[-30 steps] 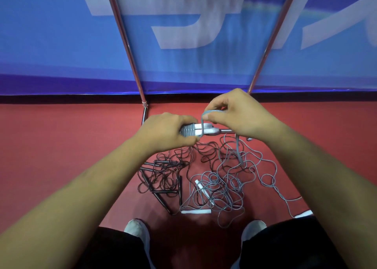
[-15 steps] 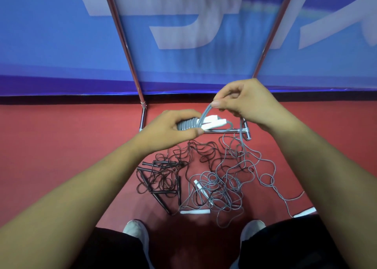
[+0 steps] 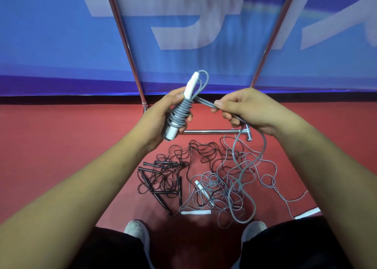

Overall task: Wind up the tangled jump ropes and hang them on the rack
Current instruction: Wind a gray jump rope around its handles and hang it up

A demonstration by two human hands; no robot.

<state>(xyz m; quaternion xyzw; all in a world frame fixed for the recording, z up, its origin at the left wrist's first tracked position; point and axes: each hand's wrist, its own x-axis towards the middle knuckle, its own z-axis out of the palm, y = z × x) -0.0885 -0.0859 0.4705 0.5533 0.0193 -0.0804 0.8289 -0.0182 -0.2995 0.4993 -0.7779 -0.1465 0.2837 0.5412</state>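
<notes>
Partly coiled grey jump rope [image 3: 180, 113], white handles [image 3: 190, 85]

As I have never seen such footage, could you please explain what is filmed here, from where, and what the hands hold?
There is no machine: a person works bare-handed, and a camera on the head looks down at the hands. The left hand grips white handles with grey rope coiled round them. The right hand pinches that rope's loose part, which hangs to the red floor. There lie a grey tangle and a black tangle. Behind stands the metal rack before a blue banner.
</notes>
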